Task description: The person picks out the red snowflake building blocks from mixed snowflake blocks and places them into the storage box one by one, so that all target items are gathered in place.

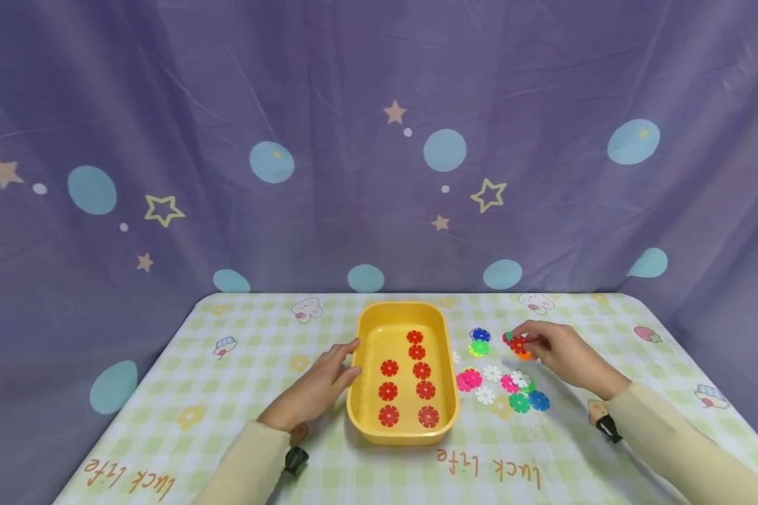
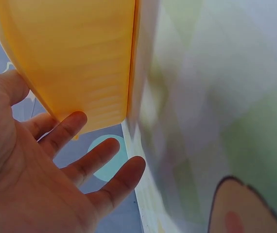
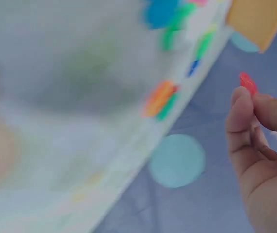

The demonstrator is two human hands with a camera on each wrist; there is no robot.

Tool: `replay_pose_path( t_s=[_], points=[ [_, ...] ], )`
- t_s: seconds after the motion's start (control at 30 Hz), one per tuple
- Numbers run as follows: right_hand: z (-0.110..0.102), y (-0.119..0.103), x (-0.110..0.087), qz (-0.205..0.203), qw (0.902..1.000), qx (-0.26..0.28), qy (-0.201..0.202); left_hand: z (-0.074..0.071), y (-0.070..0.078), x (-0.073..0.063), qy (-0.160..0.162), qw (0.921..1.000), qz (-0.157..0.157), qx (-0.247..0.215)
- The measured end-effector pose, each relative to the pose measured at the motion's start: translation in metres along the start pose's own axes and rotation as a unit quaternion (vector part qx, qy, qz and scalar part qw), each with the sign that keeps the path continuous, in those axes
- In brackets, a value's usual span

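A yellow tray (image 1: 399,438) stands in the middle of the table, with several red snowflake discs (image 1: 388,391) laid in two columns inside it. My left hand (image 1: 309,390) is at the tray's left side, thumb and fingertips right at the rim, its fingers spread loosely in the left wrist view. Over to the right, my right hand (image 1: 562,353) pinches a red snowflake disc (image 3: 247,82) between thumb and index finger. Below that hand lies an orange disc (image 1: 525,355), partly hidden, with a green one beside it in the right wrist view.
Right of the tray lie loose discs: blue (image 1: 481,335), light green (image 1: 479,348), pink (image 1: 469,379), white (image 1: 485,395) and dark green (image 1: 519,402), some overlapping. A checked cloth (image 1: 227,393) covers the table, and a purple curtain (image 1: 328,231) hangs behind it.
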State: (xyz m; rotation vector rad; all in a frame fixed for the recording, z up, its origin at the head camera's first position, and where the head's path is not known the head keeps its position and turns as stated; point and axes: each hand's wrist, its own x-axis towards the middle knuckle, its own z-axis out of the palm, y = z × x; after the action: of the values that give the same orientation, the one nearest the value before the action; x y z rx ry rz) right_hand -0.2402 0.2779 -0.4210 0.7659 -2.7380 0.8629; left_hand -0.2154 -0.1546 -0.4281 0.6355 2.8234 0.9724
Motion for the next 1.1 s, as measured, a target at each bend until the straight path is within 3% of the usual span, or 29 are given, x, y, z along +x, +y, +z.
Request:
replay_pose_path(
  t_s=[0.2,0.53,0.83,1.1],
  points=[
    [0.0,-0.041,0.021,-0.057,0.9967,0.058,0.008,-0.001,-0.001,-0.001,0.0,1.0,-0.001,-0.006],
    [0.028,-0.084,0.063,-0.142,0.9851,0.086,-0.044,-0.002,0.0,-0.001,-0.009,0.9999,-0.007,-0.009],
    [0.062,-0.103,0.109,-0.138,0.978,0.095,-0.124,-0.004,-0.001,-0.002,-0.01,0.9999,0.0,-0.006],
    [0.094,-0.102,0.124,-0.123,0.9757,0.091,-0.157,-0.004,-0.001,-0.002,-0.017,0.9998,0.004,-0.001]
  ],
)
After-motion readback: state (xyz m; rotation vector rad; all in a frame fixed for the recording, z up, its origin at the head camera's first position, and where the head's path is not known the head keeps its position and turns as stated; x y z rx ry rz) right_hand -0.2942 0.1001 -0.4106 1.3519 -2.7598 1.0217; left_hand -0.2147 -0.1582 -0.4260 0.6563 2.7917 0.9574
